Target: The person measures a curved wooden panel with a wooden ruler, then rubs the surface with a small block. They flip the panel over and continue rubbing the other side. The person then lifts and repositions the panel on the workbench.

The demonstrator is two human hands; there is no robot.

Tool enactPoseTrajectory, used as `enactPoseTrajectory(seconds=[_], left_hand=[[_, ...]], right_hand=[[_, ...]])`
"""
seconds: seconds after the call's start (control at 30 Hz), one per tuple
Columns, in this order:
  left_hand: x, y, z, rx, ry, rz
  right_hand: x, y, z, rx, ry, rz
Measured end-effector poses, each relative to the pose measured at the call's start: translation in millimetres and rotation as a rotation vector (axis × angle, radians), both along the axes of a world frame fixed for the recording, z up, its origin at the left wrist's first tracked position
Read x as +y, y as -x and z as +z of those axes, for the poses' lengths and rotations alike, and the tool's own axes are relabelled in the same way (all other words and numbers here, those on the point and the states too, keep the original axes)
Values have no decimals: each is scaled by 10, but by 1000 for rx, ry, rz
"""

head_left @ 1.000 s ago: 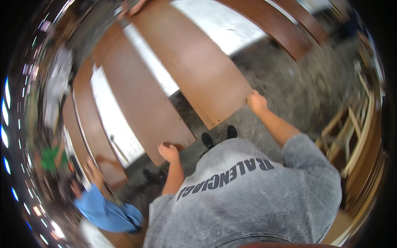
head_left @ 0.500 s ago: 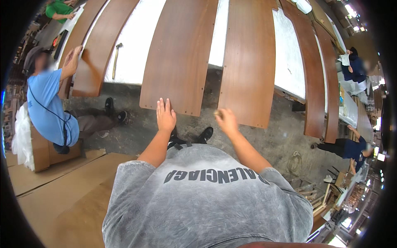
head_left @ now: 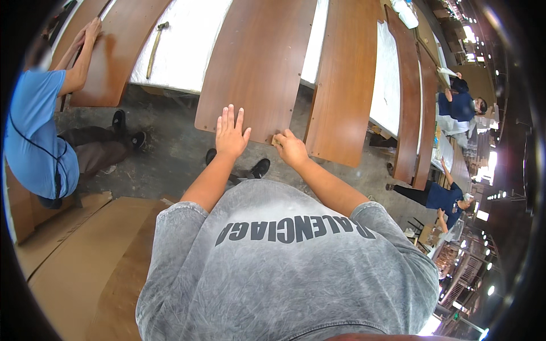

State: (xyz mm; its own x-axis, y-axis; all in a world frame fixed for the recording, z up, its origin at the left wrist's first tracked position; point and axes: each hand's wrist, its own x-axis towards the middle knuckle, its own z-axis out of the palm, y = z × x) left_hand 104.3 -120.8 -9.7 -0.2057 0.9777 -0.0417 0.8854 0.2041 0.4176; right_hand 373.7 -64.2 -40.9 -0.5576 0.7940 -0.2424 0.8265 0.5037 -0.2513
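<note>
- The left hand (head_left: 230, 136) is laid flat near the lower edge of the wide brown panel (head_left: 256, 62), with the fingers stretched and slightly spread; nothing is seen grasped by it, though its palm is hidden.
- The right hand (head_left: 293, 149) is curled around a small tan piece (head_left: 276, 140) at the lower right corner of this panel; the piece is mostly covered by the fingers, so its kind cannot be told.
- The wide brown panel is supported on a white surface (head_left: 187, 45), and its far end is cut off by the upper border.
- Just to the right, a second brown panel (head_left: 344, 74) is placed; its far end is also cut off.
- A hammer (head_left: 154, 54) is laid on the white surface, left of the wide brown panel.
- At the left border, a person in a blue shirt (head_left: 37, 131) is shown only in part.
</note>
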Motion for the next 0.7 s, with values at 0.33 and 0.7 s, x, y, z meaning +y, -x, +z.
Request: enactPoseTrajectory(seconds=[0.33,0.7], left_hand=[[-47,99,-186,4,-109,0],[-68,128,-239,-28,-114,8]], right_hand=[[-142,8,-68,-43,-27,-21],[-168,427,585,-12,-91,75]])
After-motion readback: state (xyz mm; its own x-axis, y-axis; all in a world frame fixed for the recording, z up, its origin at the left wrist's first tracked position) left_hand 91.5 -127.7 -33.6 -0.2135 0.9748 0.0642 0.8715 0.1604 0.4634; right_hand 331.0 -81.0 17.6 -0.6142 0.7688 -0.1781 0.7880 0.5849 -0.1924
